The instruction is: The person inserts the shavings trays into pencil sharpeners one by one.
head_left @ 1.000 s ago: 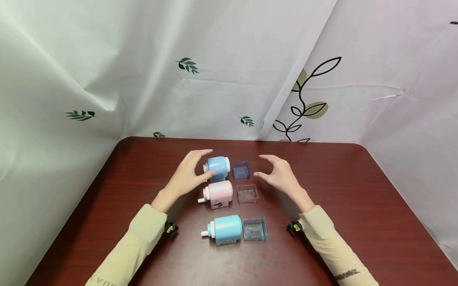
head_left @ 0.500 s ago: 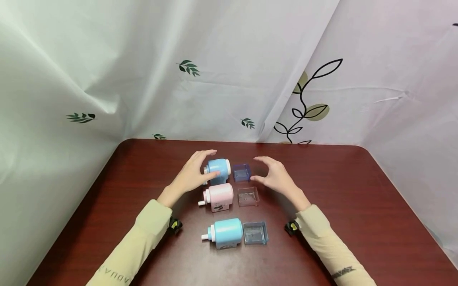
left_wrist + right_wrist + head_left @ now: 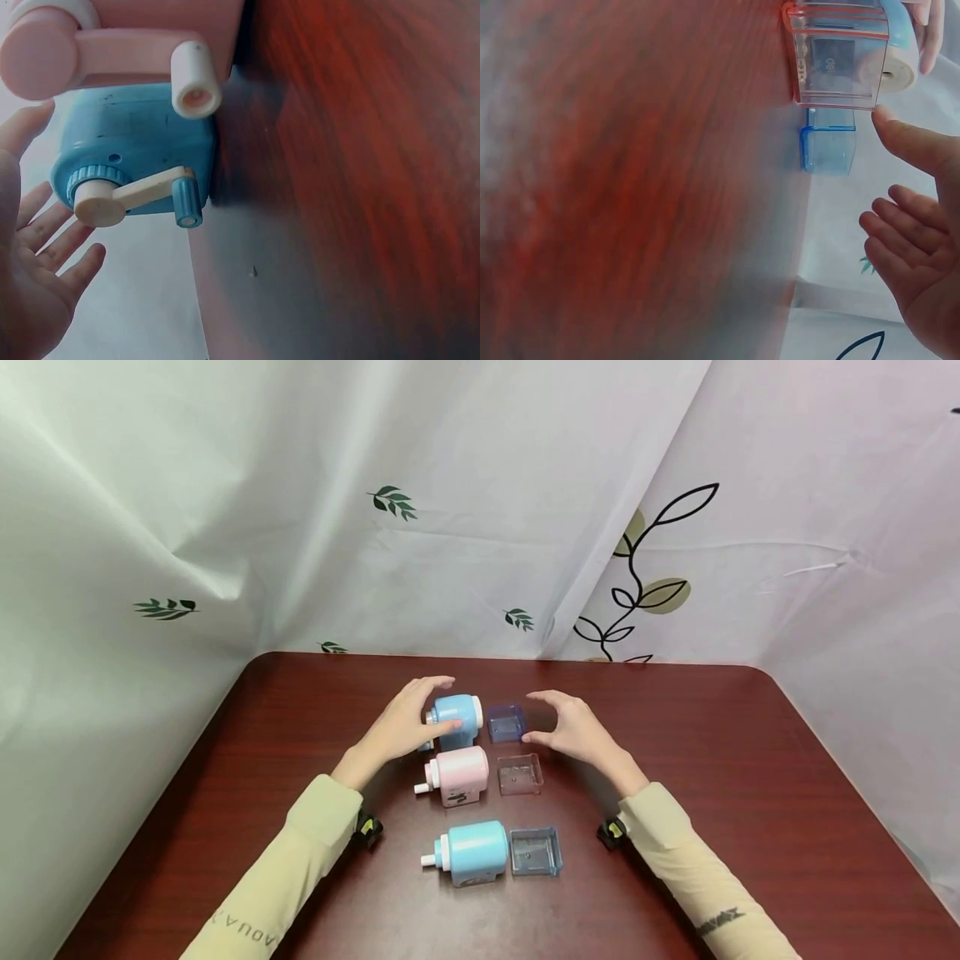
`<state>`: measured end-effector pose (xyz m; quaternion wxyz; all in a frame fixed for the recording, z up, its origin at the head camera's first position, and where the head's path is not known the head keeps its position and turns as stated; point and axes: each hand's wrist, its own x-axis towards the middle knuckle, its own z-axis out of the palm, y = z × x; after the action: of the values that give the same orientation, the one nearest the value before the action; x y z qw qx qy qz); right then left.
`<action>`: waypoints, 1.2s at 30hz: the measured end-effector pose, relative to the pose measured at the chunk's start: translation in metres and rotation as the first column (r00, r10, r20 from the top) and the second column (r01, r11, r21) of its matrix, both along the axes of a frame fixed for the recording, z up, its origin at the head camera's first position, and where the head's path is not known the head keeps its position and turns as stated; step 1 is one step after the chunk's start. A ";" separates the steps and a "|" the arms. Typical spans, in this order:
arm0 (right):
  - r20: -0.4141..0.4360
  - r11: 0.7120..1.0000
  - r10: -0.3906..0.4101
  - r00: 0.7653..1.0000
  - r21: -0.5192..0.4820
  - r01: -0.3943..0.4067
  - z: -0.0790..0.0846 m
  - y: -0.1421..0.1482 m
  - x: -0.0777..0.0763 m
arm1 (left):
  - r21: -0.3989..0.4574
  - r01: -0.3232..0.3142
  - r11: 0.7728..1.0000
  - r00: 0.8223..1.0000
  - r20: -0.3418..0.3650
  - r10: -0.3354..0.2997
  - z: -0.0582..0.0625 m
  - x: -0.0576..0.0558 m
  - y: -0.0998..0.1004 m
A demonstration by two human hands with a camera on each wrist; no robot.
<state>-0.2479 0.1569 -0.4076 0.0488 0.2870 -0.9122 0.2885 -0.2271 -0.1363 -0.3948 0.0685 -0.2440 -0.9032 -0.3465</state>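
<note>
Three hand-crank pencil sharpeners stand in a row on the table. My left hand (image 3: 397, 728) curves loosely around the left side of the far blue sharpener (image 3: 454, 710), thumb in front and fingers behind. In the left wrist view the hand is spread beside the blue sharpener (image 3: 142, 131), with a gap visible between palm and crank. My right hand (image 3: 583, 732) is held with thumb and fingers apart at the right of the far blue-violet clear shavings drawer (image 3: 507, 724); it holds nothing. In the right wrist view that drawer (image 3: 829, 150) lies beyond the thumb.
Nearer stand a pink sharpener (image 3: 462, 768) and a light blue sharpener (image 3: 478, 848), cranks pointing left. Right of them lie a clear pinkish drawer (image 3: 520, 774) and a clear bluish drawer (image 3: 535, 852). White patterned cloth (image 3: 450, 568) hangs behind the brown table (image 3: 712, 760).
My left hand has moved slightly right around the far blue sharpener. My right hand has drifted left, closer to the far drawer. The sharpeners and drawers keep their places.
</note>
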 end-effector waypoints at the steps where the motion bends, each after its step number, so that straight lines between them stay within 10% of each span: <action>1: 0.002 1.000 0.001 1.000 0.010 -0.001 0.000 0.000 -0.001 | -0.006 0.002 1.000 1.000 0.009 -0.002 0.001 -0.001 0.000; 36: 0.080 0.987 0.082 0.993 0.132 -0.092 -0.005 -0.011 -0.017 | -0.071 0.052 0.996 0.995 0.094 -0.045 -0.012 -0.014 0.011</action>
<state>-0.2649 0.1458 -0.4123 -0.0172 0.3184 -0.9175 0.2379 -0.2410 -0.1255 -0.4065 0.0093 -0.2519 -0.9114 -0.3253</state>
